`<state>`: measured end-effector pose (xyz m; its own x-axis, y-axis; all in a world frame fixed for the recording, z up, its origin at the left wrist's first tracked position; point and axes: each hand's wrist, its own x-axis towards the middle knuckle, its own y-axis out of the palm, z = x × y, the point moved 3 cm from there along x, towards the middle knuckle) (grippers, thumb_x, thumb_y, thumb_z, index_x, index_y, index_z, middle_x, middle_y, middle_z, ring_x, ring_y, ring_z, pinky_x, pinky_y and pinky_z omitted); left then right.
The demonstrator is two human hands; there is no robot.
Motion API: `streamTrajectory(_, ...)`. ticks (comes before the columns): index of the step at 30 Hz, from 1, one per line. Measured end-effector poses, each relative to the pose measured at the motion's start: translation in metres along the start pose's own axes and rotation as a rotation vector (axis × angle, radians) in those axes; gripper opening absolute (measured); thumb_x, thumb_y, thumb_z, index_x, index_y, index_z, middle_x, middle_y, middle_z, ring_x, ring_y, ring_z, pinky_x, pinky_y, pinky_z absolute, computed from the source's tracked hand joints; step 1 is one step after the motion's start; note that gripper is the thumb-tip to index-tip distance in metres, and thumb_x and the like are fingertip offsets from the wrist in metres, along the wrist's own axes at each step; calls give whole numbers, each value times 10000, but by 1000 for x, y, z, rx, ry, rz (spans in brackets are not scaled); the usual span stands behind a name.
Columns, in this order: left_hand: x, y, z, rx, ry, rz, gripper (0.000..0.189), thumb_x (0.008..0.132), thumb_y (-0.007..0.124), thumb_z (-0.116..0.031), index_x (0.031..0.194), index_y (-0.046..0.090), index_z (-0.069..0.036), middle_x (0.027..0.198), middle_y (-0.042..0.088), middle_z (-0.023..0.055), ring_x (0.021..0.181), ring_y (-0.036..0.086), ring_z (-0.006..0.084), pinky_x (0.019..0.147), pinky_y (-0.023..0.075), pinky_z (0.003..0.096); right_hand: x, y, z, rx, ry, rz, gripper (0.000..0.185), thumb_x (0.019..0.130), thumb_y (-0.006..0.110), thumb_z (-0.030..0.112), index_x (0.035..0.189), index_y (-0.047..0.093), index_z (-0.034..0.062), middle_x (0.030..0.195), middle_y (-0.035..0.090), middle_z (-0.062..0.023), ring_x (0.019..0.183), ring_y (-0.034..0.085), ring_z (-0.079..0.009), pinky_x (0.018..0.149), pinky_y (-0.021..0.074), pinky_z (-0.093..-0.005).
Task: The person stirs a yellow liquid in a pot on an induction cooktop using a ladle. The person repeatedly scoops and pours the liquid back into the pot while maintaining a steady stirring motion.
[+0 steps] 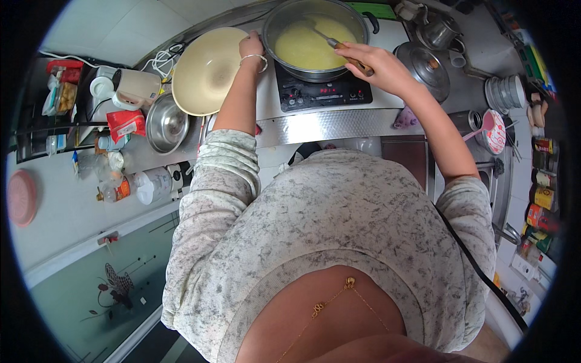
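My left hand [251,45] is curled between the right rim of a large cream-coloured bowl [199,75] and the left side of a wide metal pot [313,72]. What its fingers grip is hidden. A bangle circles that wrist. In my right hand [376,63] is the wooden handle of a metal utensil [338,44], slanting into the pot. Its far end dips into cloudy yellow liquid [308,50] and cannot be made out. Beneath the pot, an induction cooker [324,93] has its red display lit.
A steel bowl [168,123] and a red packet [126,125] lie left, near a lidded jug [137,86]. On the right are a metal pot lid [424,70], stacked bowls [504,93] and a pink spoon [488,122]. The counter's metal front edge [327,127] runs before me.
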<state>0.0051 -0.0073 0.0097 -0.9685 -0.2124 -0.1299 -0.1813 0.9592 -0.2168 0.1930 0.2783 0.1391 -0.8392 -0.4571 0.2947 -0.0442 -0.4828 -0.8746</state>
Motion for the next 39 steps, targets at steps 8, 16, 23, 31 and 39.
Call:
streamTrajectory(8, 16, -1, 18, 75, 11, -36, 483, 946, 506, -354, 732, 683, 41, 660, 652, 165, 590, 635, 294, 611, 490, 432, -10, -67, 22, 5, 144, 101, 309, 914, 664, 127, 1217, 694, 72, 1158, 713, -172, 960, 700, -356, 878, 555, -381)
streamTrajectory(16, 10, -1, 11, 39, -22, -23, 474, 955, 501, -350, 774, 691, 45, 682, 665, 162, 577, 638, 278, 569, 498, 425, -10, -83, 48, 130, -3, 146, 259, 908, 690, 185, 1138, 734, 73, 1025, 742, -136, 897, 712, -312, 835, 565, -377)
streamTrajectory(23, 38, -6, 32, 132, 21, -24, 477, 955, 499, -350, 778, 688, 51, 693, 665, 164, 568, 642, 274, 563, 507, 418, 8, -46, 44, 165, -38, 92, 322, 919, 683, 152, 1233, 685, 85, 1185, 714, -139, 1035, 694, -342, 898, 558, -382)
streamTrajectory(31, -8, -23, -7, 369, 28, 189, 499, 979, 524, -405, 979, 648, 78, 853, 699, 283, 797, 708, 422, 776, 556, 489, -8, -43, 36, 58, 161, -11, 307, 920, 678, 221, 1193, 709, 82, 1001, 737, -153, 867, 706, -335, 789, 563, -397)
streamTrajectory(39, -34, -21, -7, 706, 299, 110, 495, 1026, 469, -377, 1125, 462, 107, 946, 666, 388, 912, 664, 535, 819, 539, 563, -27, -59, 70, 197, 230, 4, 267, 940, 686, 159, 1186, 717, 60, 1039, 745, -137, 714, 675, -219, 658, 530, -296)
